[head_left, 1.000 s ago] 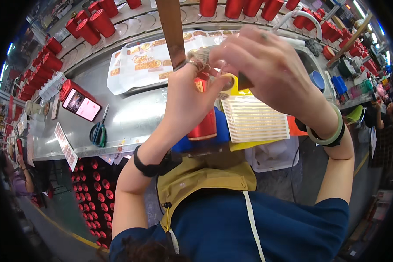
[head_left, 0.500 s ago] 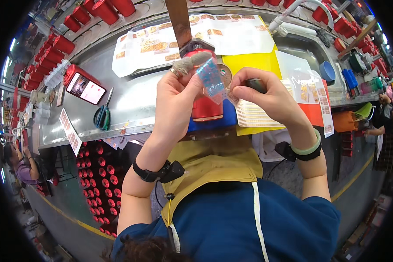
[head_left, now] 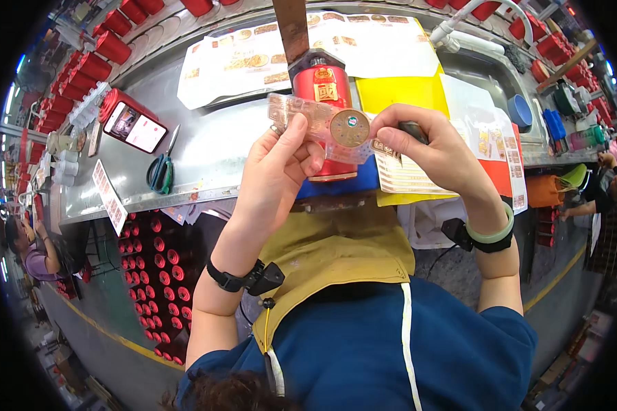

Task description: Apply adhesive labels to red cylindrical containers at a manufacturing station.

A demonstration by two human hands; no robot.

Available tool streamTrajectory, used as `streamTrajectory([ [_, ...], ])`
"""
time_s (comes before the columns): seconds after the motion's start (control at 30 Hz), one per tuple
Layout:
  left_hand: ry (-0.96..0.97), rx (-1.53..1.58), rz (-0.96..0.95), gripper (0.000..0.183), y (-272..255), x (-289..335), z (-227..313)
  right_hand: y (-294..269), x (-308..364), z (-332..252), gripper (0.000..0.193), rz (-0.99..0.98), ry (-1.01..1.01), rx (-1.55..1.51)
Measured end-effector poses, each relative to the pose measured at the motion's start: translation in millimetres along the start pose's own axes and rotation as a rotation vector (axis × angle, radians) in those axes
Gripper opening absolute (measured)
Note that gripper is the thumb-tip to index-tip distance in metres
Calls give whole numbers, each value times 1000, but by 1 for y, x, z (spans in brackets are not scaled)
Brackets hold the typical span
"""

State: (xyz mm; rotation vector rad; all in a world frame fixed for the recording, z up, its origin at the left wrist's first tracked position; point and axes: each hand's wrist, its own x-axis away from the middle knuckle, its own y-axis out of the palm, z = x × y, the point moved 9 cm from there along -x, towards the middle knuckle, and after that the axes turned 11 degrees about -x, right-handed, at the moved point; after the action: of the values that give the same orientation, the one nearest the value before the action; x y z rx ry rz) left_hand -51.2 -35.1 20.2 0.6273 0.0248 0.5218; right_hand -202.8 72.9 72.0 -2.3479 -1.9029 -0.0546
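Observation:
In my left hand (head_left: 275,168) a clear sticker sheet (head_left: 298,116) with gold patterns is pinched between thumb and fingers. A round gold emblem (head_left: 349,128) shows at the sheet's right part. The fingertips of my right hand (head_left: 428,147) are closed at the sheet's right end, beside the emblem. A dark-handled tool (head_left: 413,131) rests in that same hand; its tip is hard to make out. Just behind the sheet lies a red canister (head_left: 322,85) with a gold label on its side, its lower part partly covered by the sheet. Under it is a blue pad (head_left: 367,179).
A phone (head_left: 134,127) leans on a red canister at left, near scissors (head_left: 160,172) and a sticker strip (head_left: 109,197). White sticker sheets (head_left: 233,68) and a yellow sheet (head_left: 391,96) lie behind. A sink (head_left: 487,75) with a tap is at right. Other people work on both sides.
The clear sheet has turned from a tilted, bluish glare to lying flatter, its gold patterns and round emblem showing. My left fingers have rolled over, and the canister's label is now uncovered.

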Motion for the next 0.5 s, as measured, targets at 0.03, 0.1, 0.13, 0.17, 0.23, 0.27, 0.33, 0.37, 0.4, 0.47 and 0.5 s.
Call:
streamTrajectory([
  [0.03,5,-20,20,22,0,3,1,0,-1,0,17,16,-19,2],
  [0.1,4,-38,43,24,-2,11,-2,6,1,-4,16,4,6,42],
  [0.13,58,-198,20,27,-1,18,1,10,3,-3,15,-11,25,85],
  [0.17,110,-361,-3,29,1,27,3,15,6,-2,15,-37,15,89],
  [0.23,-11,-277,2,44,1,44,-9,25,15,0,13,-74,52,96],
  [0.27,-49,-200,-23,53,9,49,-12,29,19,9,13,-77,84,70],
  [0.33,-32,-191,-28,59,5,57,-25,35,23,9,12,-82,-11,157],
  [0.37,-10,-183,-36,65,4,59,-28,37,23,12,12,-82,-7,154],
  [0.4,-14,-181,-35,65,3,58,-30,36,23,16,12,-58,18,144],
  [0.47,6,-203,11,68,-2,55,-28,36,20,20,12,-43,48,128],
  [0.5,3,-240,18,72,-2,55,-25,35,17,18,14,-32,69,130],
])
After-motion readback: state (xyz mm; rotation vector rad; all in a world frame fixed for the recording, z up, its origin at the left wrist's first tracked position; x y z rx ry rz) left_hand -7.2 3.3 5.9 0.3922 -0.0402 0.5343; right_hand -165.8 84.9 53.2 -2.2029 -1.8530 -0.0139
